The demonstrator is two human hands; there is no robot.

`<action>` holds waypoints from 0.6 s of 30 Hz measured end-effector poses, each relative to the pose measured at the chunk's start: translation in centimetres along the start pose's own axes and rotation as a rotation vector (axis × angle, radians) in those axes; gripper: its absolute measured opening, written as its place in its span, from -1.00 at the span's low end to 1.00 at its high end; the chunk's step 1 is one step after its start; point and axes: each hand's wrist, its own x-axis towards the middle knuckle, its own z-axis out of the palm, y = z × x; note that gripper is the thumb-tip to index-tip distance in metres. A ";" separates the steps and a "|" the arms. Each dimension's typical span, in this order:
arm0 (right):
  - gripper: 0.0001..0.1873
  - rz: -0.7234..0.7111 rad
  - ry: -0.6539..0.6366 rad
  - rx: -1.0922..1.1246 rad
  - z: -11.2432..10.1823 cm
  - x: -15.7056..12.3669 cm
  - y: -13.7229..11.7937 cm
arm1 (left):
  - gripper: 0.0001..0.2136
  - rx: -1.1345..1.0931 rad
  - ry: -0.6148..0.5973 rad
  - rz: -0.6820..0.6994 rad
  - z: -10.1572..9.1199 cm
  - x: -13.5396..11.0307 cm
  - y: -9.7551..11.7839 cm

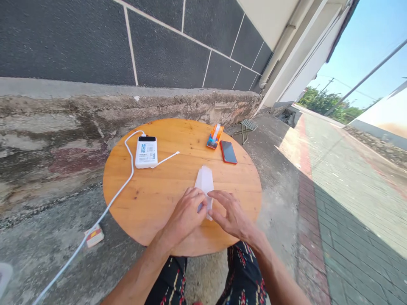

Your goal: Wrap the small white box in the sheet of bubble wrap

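A white, translucent folded sheet (206, 178) lies near the middle of the front half of the table, its far end flat on the wood and its near end between the hands. The left hand (189, 206) rests over that near end with fingers curled; whether it grips cannot be told. The right hand (231, 214) is open, thumb and fingers spread, fingertips at the sheet's right edge.

The round wooden tabletop (165, 192) is honey-coloured, with dark knots. Beyond the sheet, to the right, are a red-edged smartphone (229, 152) and, just beside it, an orange tape dispenser (215, 136). Far left sits a white power bank (146, 153) with a long white cable (131, 167) running off the edge and down.

The setting is outdoors: a folding stool (248, 126) on concrete ground (276, 203), a dark tiled wall (168, 46) above a weathered base (79, 123), and sunlit paving (346, 169) to the right.
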 end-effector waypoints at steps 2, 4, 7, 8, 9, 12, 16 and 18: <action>-0.54 -0.002 0.003 0.007 0.4 -0.5 -0.2 | -0.86 -0.001 -0.006 -0.005 -0.1 0.0 0.0; -0.55 0.001 0.001 0.017 0.7 -0.5 -0.1 | -0.86 -0.003 -0.010 -0.012 -0.2 -0.1 0.0; -0.55 0.002 -0.018 0.025 1.0 -0.4 -0.1 | -0.86 -0.015 -0.016 -0.030 -0.3 -0.2 0.2; -0.53 0.002 -0.017 0.023 1.0 -0.4 -0.2 | -0.86 -0.020 -0.015 -0.036 -0.3 -0.2 0.2; -0.50 0.000 -0.017 0.017 1.0 -0.4 -0.3 | -0.86 -0.024 -0.013 -0.043 -0.3 -0.2 0.2; -0.48 0.002 -0.026 -0.021 1.2 -0.4 -0.7 | -0.86 -0.034 -0.011 -0.052 -0.3 -0.2 0.2; -0.57 0.047 0.003 -0.039 1.7 -0.2 -1.0 | -0.87 -0.031 -0.011 -0.054 -0.3 -0.1 0.1; -0.59 0.053 0.000 -0.022 1.7 -0.1 -1.1 | -0.87 -0.021 -0.020 -0.061 -0.3 -0.1 0.2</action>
